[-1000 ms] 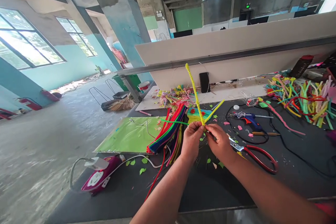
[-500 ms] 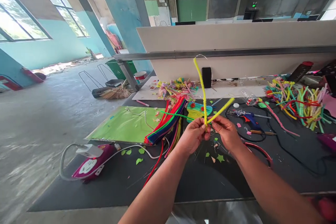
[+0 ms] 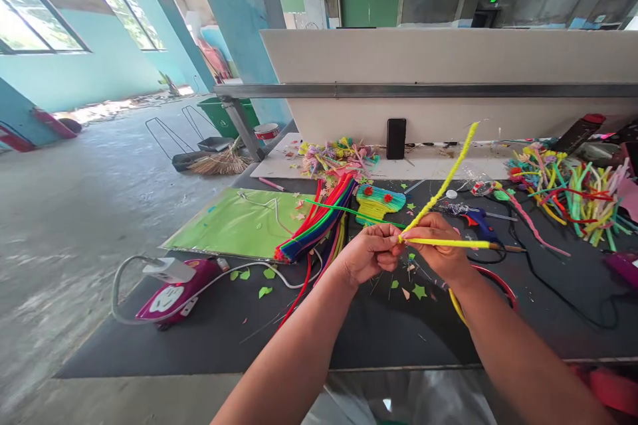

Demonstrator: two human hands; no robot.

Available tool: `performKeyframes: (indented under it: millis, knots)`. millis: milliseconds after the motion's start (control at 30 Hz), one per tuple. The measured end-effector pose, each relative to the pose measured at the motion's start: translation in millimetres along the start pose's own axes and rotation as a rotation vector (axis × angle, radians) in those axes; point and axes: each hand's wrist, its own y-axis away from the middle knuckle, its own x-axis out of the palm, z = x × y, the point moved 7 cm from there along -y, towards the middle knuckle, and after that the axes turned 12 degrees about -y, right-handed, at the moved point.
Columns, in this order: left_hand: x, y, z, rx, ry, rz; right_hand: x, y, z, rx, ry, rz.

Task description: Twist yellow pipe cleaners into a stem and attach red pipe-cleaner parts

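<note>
Above the dark table, my left hand [image 3: 371, 252] is closed, pinching the end of a yellow pipe cleaner [image 3: 445, 184]. My right hand [image 3: 438, 249] grips the same piece beside it, fingers nearly touching the left ones. One fuzzy length rises up and to the right, and another runs level to the right across the right hand. A further yellow strand hangs below the right wrist. Just behind the hands lies a blue and yellow woven piece [image 3: 376, 204] with two red spots. A thin green pipe cleaner [image 3: 343, 210] reaches toward the left hand.
Left of the hands are a bundle of coloured pipe cleaners [image 3: 319, 222], a green sheet [image 3: 229, 226] and a purple power strip [image 3: 174, 299]. On the right lie a blue glue gun [image 3: 481, 224], cables and a pipe cleaner pile [image 3: 578, 192]. A phone [image 3: 396, 139] stands behind.
The yellow lengths have swung rightward: the upright one now leans right and the other lies level. A yellow strand now shows below the right wrist. The camera view has shifted slightly.
</note>
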Motion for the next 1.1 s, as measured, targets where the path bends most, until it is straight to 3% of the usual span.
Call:
performKeyframes:
  millis: [333,533,633,767,933,1100]
  knots:
    - [-10.9,-1,4,0.016,-0.186,-0.197,6,6,-3,-0.062,0.255,0.017]
    - [-21.0,-1,2,0.183,-0.525,-0.513,7,7,-6,-0.08,0.349,-0.069]
    - [-23.4,-1,2,0.26,-0.644,-0.601,8,8,-4,-0.073,0.357,-0.106]
    - [-21.5,-1,5,0.3,-0.59,-0.615,9,9,-5,0.009,0.233,-0.173]
    - [-15.4,1,5,0.323,-0.465,-0.602,2,12,-25,0.144,-0.167,-0.361]
    - [-17.8,0,5,0.322,-0.444,-0.575,12,14,-50,0.417,-0.329,-0.177]
